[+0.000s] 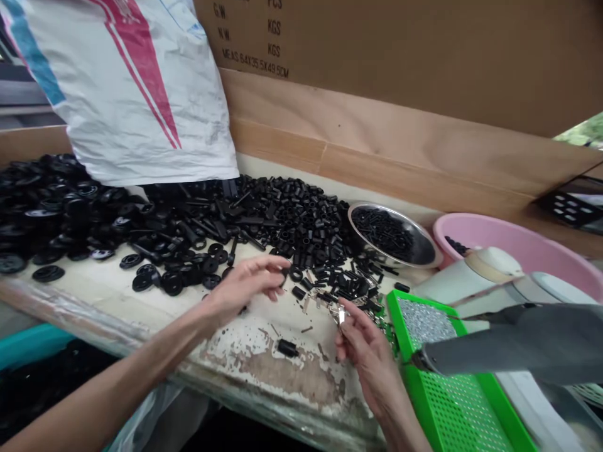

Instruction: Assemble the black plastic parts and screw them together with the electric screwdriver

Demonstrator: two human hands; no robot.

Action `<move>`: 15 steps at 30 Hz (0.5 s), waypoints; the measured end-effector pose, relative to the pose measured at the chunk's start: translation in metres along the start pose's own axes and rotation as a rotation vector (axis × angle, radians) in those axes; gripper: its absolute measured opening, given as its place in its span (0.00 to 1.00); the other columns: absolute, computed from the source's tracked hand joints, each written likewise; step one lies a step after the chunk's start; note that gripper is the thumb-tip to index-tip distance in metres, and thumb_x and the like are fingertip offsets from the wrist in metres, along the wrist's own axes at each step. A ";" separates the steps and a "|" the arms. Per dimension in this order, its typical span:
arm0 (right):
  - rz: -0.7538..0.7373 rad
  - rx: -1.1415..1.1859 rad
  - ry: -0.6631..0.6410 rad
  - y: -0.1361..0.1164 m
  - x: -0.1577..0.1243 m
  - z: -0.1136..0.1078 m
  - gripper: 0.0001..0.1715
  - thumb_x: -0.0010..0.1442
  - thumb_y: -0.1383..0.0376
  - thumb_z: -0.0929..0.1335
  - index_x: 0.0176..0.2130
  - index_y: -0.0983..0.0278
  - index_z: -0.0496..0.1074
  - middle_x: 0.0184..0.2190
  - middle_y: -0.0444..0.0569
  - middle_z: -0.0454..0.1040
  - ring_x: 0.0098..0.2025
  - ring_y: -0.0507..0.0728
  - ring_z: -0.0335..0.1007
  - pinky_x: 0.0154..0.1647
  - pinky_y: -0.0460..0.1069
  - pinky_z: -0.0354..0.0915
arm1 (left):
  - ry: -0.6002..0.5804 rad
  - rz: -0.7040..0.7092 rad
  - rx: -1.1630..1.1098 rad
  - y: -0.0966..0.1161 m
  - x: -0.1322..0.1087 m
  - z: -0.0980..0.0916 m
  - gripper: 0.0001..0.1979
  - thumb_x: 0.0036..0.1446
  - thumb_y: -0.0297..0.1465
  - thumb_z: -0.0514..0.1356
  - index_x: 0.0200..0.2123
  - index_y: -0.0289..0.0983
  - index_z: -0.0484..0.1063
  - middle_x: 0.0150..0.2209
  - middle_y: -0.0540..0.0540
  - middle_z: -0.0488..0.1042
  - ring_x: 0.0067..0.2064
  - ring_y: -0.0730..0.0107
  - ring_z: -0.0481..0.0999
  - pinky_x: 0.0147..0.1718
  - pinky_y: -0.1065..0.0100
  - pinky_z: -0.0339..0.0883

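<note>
My left hand [252, 279] is above the middle of the worktable, its fingers pinched around a small black part [284, 275] mostly covered by the fingertips. Between the thumb and fingers of my right hand [367, 348] is a small shiny metal piece [342, 315]. A black cylindrical part [287, 348] lies on its side on the worn tabletop between the hands, nearer the front edge. Just beyond the hands are a heap of short black tubes [308, 220] and some scattered small metal pieces [325, 300].
Round black parts [51, 213] are piled at the left, beneath a white sack [155, 94]. A steel bowl [426, 254] of thin black parts and a pink basin [509, 229] stand at the back right. Green trays [398, 314] sit beside my right hand, with a grey arm-like object [513, 345] above.
</note>
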State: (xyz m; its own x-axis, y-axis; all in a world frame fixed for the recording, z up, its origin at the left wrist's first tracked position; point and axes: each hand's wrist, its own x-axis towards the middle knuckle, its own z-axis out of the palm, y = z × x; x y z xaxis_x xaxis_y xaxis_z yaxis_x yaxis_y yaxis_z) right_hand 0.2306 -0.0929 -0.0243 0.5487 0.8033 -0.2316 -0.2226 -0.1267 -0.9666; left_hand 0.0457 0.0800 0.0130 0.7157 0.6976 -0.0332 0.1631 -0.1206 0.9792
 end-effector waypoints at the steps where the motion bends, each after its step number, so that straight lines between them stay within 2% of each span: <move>1: -0.016 -0.011 0.015 0.003 0.001 -0.001 0.31 0.55 0.56 0.71 0.55 0.62 0.65 0.25 0.39 0.66 0.22 0.48 0.63 0.21 0.42 0.61 | -0.041 -0.063 -0.247 0.002 -0.011 0.013 0.18 0.57 0.35 0.58 0.51 0.37 0.70 0.41 0.44 0.74 0.37 0.65 0.77 0.36 0.66 0.70; 4: -0.065 -0.062 0.087 0.008 0.005 -0.004 0.26 0.54 0.55 0.71 0.50 0.62 0.67 0.28 0.40 0.67 0.24 0.50 0.69 0.20 0.43 0.64 | -0.089 -0.226 -0.728 0.002 -0.035 0.047 0.15 0.55 0.29 0.62 0.47 0.34 0.72 0.37 0.44 0.74 0.35 0.67 0.76 0.33 0.68 0.69; 7: -0.115 -0.146 0.189 0.010 0.010 -0.009 0.22 0.53 0.53 0.71 0.43 0.63 0.69 0.26 0.41 0.70 0.22 0.52 0.69 0.17 0.45 0.65 | -0.111 -0.335 -0.973 -0.002 -0.044 0.068 0.14 0.55 0.26 0.61 0.46 0.33 0.73 0.35 0.42 0.75 0.33 0.69 0.76 0.32 0.71 0.68; 11: -0.225 -0.255 0.325 0.006 0.011 -0.015 0.20 0.51 0.55 0.73 0.40 0.64 0.73 0.30 0.47 0.74 0.26 0.54 0.69 0.18 0.45 0.65 | -0.147 -0.386 -1.126 -0.006 -0.046 0.079 0.14 0.57 0.25 0.60 0.47 0.31 0.73 0.36 0.39 0.76 0.34 0.67 0.77 0.32 0.72 0.68; 15: -0.357 -0.256 0.379 -0.007 -0.011 -0.012 0.18 0.51 0.57 0.73 0.40 0.63 0.74 0.35 0.49 0.76 0.29 0.52 0.70 0.28 0.46 0.70 | -0.168 -0.395 -1.169 -0.004 -0.050 0.079 0.14 0.57 0.25 0.59 0.47 0.30 0.73 0.36 0.37 0.76 0.33 0.68 0.77 0.32 0.72 0.68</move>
State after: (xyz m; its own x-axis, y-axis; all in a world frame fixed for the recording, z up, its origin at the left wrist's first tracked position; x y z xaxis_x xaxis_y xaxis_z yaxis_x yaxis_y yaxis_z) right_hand 0.2354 -0.1080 -0.0159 0.8149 0.5634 0.1362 0.2052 -0.0608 -0.9768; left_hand 0.0629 -0.0106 -0.0056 0.8472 0.4340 -0.3063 -0.2538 0.8373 0.4843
